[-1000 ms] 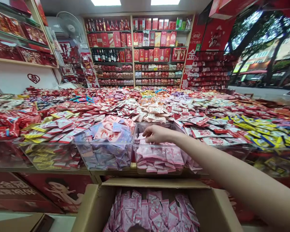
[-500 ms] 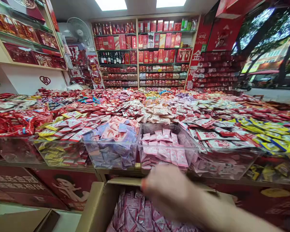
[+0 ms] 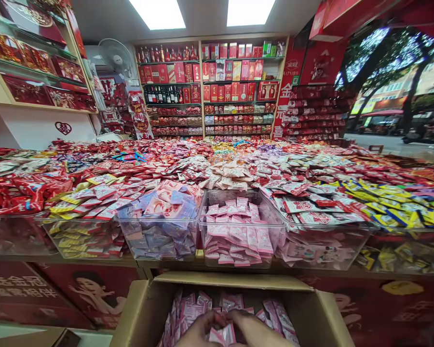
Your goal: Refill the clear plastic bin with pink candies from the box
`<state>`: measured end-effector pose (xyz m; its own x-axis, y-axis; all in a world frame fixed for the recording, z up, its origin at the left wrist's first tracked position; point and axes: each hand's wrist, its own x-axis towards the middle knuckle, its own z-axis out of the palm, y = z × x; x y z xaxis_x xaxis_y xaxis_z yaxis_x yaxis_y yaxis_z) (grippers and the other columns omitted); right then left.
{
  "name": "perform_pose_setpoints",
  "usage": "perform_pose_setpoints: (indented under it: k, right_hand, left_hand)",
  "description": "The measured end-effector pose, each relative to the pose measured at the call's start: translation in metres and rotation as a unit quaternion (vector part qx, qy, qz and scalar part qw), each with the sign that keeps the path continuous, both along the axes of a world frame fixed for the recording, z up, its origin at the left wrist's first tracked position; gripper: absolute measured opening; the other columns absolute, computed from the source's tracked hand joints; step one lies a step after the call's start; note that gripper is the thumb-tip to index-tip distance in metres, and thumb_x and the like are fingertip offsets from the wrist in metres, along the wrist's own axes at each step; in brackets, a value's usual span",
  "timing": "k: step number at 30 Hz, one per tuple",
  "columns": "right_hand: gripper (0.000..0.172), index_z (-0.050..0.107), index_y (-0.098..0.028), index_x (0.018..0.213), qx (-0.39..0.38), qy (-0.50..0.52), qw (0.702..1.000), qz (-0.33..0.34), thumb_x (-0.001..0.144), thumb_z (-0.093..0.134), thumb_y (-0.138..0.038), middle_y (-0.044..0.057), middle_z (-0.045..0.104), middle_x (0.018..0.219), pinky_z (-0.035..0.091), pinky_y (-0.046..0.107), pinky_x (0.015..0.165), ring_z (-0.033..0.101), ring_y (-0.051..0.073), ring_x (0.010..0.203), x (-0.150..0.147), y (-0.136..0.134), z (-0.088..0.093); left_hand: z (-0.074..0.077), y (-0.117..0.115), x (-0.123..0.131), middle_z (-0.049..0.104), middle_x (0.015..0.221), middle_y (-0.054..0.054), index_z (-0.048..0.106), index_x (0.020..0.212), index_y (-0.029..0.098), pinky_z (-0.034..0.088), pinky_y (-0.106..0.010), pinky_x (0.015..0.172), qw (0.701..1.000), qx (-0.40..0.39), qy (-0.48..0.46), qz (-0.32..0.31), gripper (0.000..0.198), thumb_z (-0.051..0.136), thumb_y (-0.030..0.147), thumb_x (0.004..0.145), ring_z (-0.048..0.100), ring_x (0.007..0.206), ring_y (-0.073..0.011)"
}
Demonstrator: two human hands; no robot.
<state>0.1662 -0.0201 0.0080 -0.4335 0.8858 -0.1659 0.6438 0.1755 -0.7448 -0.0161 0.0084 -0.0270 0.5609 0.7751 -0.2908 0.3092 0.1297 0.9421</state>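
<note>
Low in the frame, an open cardboard box (image 3: 235, 278) holds many small pink candy packets (image 3: 190, 311). Down inside it, my left hand (image 3: 198, 332) and my right hand (image 3: 255, 330) come together with fingers curled inward. They cup a few pink packets (image 3: 223, 334) between them; my fingertips are partly hidden among the packets. Just beyond the box, a clear plastic bin (image 3: 238, 222) on the counter is partly filled with similar pink packets (image 3: 235, 236).
Beside that bin stand a bin of lilac packets (image 3: 159, 231) and a bin of red-and-white packets (image 3: 321, 236). Heaps of wrapped sweets spread behind. A flattened cardboard piece (image 3: 32, 338) lies at lower left. Shelves (image 3: 202, 86) line the back wall.
My right hand, earlier blurred above the box near the bin, is now down in the box. My left hand has come into view beside it. The view has tilted and shifted slightly.
</note>
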Motion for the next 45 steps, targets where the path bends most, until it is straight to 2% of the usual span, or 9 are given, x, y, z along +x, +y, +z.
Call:
perform_pose_setpoints:
  k: [4,8,15,18,24,30,35,40,45]
  right_hand:
    - [0.063,0.038,-0.018,0.118,-0.063,0.121,0.990,-0.042,0.058,0.058,-0.019,0.006,0.057,0.101,0.040,0.022,0.069,0.054,0.018,0.087,-0.004,0.005,-0.003]
    - [0.067,0.032,-0.016,0.121,-0.105,0.195,0.971,-0.092,0.057,0.053,-0.012,0.005,0.060,0.094,0.041,0.022,0.063,0.056,0.017,0.079,-0.012,0.009,-0.010]
    - [0.056,0.041,-0.015,0.112,-0.098,0.281,0.946,-0.126,0.056,0.047,-0.008,0.005,0.061,0.088,0.042,0.022,0.059,0.057,0.016,0.075,-0.012,0.011,-0.008]
    - [0.041,0.048,-0.012,0.102,-0.109,0.325,0.927,-0.153,0.060,0.047,-0.012,0.006,0.062,0.084,0.043,0.025,0.061,0.058,0.018,0.075,-0.009,0.013,-0.004]
    - [0.025,0.054,-0.012,0.082,-0.121,0.358,0.902,-0.208,0.059,0.058,-0.022,0.005,0.061,0.074,0.042,0.027,0.064,0.057,0.017,0.071,-0.005,0.012,0.008]
    - [0.023,0.052,-0.013,0.069,-0.117,0.367,0.890,-0.244,0.058,0.062,-0.030,0.000,0.054,0.061,0.037,0.022,0.054,0.048,0.010,0.055,-0.006,0.008,0.014]
    - [0.024,0.050,-0.013,0.070,-0.130,0.371,0.889,-0.235,0.060,0.060,-0.033,-0.001,0.051,0.060,0.036,0.021,0.051,0.046,0.009,0.053,-0.008,0.005,0.018]
    - [0.029,0.053,-0.016,0.091,-0.091,0.293,0.939,-0.157,0.063,0.056,-0.024,0.000,0.055,0.071,0.037,0.020,0.055,0.049,0.011,0.062,-0.004,0.002,0.025]
    - [0.011,0.058,-0.016,0.070,-0.007,0.126,0.987,-0.098,0.063,0.057,-0.025,-0.002,0.056,0.064,0.034,0.019,0.055,0.047,0.010,0.061,0.004,-0.003,0.040]
  left_hand:
    - [-0.004,0.008,0.002,0.057,0.076,0.004,0.053,0.079,0.019,0.036,-0.025,0.067,0.975,-0.061,-0.191,0.091,0.034,0.058,0.004,0.049,0.051,0.071,-0.0132]
    - [-0.010,0.004,0.008,0.062,0.072,0.001,0.053,0.079,0.019,0.038,-0.026,0.064,0.944,-0.121,-0.269,0.145,0.033,0.066,0.010,0.049,0.054,0.065,-0.0139]
    - [0.003,0.003,0.016,0.065,0.073,-0.004,0.053,0.083,0.018,0.042,-0.031,0.067,0.889,-0.197,-0.356,0.210,0.041,0.073,0.015,0.048,0.060,0.069,-0.0198]
    - [0.016,0.003,0.015,0.064,0.075,-0.002,0.049,0.090,0.020,0.041,-0.026,0.057,0.885,-0.224,-0.339,0.228,0.046,0.071,0.012,0.050,0.060,0.061,-0.0159]
    - [0.029,0.001,0.006,0.060,0.061,0.004,0.051,0.085,0.019,0.035,-0.018,0.047,0.951,-0.229,-0.162,0.131,0.027,0.064,0.021,0.062,0.051,0.048,-0.0068]
    - [0.038,-0.005,-0.006,0.057,0.054,0.004,0.060,0.071,0.013,0.033,-0.018,0.047,0.964,-0.251,-0.092,-0.009,0.032,0.075,0.015,0.042,0.045,0.046,-0.0074]
    - [0.049,-0.010,-0.001,0.047,0.053,0.005,0.055,0.068,0.016,0.028,-0.017,0.039,0.981,-0.174,-0.065,-0.053,0.024,0.053,0.040,0.069,0.039,0.041,-0.0063]
    - [0.048,-0.011,0.000,0.041,0.048,0.005,0.052,0.064,0.017,0.025,-0.018,0.039,0.986,-0.135,-0.030,-0.093,0.033,0.049,0.050,0.068,0.036,0.040,-0.0080]
    - [0.056,-0.008,-0.003,0.035,0.049,0.006,0.054,0.060,0.015,0.024,-0.019,0.041,0.992,-0.099,-0.029,-0.071,0.033,0.049,0.047,0.070,0.027,0.042,-0.0067]
